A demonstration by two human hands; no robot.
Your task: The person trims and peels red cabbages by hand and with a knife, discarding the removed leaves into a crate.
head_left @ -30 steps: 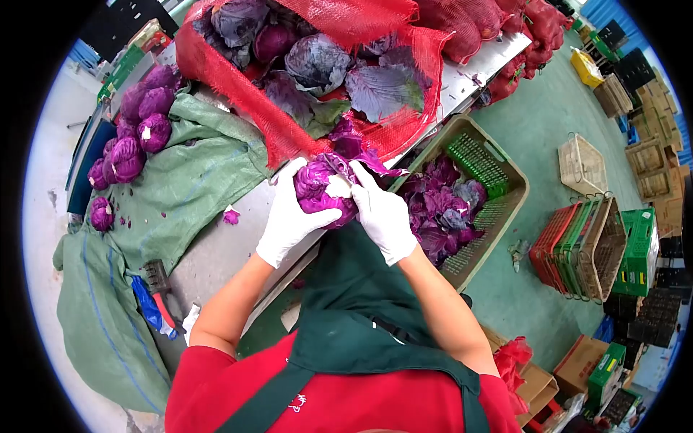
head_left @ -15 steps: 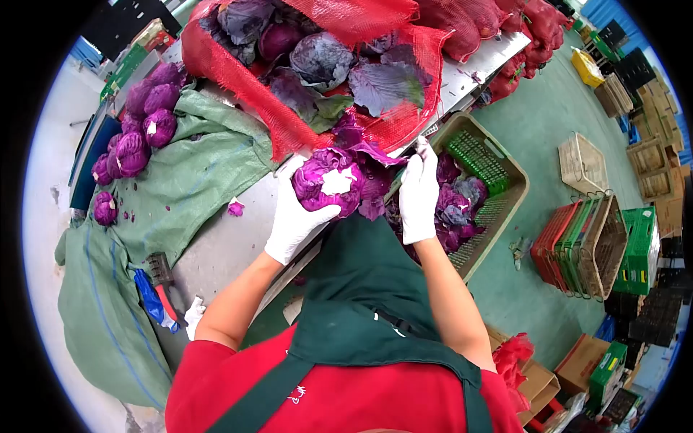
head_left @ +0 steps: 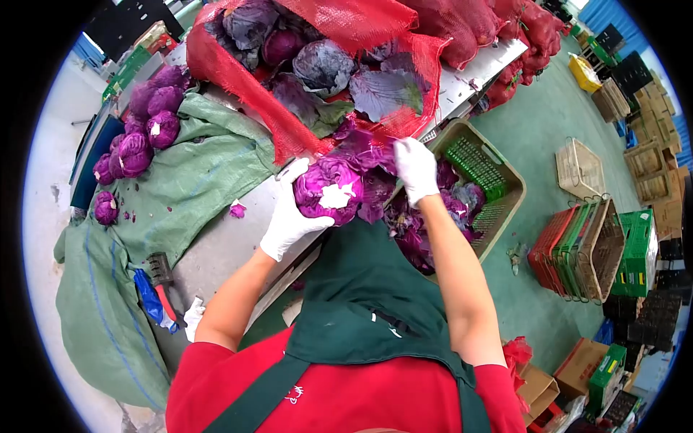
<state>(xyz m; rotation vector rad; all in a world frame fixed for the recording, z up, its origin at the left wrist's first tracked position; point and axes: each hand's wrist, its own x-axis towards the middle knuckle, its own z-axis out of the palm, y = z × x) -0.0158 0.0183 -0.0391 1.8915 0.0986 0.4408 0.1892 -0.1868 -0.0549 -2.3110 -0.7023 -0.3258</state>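
Note:
A purple cabbage (head_left: 325, 180), its white cut stem facing up, rests in my gloved left hand (head_left: 289, 220), whose fingers and thumb wrap round its left side. On its right, loose outer leaves (head_left: 377, 189) hang from it. My gloved right hand (head_left: 416, 169) is closed at the edge of a purple leaf (head_left: 372, 153), beside the cabbage. Behind the cabbage lies an open red mesh sack (head_left: 238, 94) with more cabbages (head_left: 323, 67) in it. A green crate (head_left: 505, 216) holding purple leaves (head_left: 415, 234) stands below my right hand.
Several peeled cabbages (head_left: 135, 154) lie on a green cloth (head_left: 195, 180) at the left. A red-handled tool (head_left: 164, 292) is near the metal table's (head_left: 216, 263) edge. Full red sacks (head_left: 469, 29) are at the back, stacked crates (head_left: 577, 249) at the right.
My right hand moved from the cabbage out to the right, then back a little to close on a leaf. Outer leaves have come away from the cabbage's right side. My left hand still holds the cabbage.

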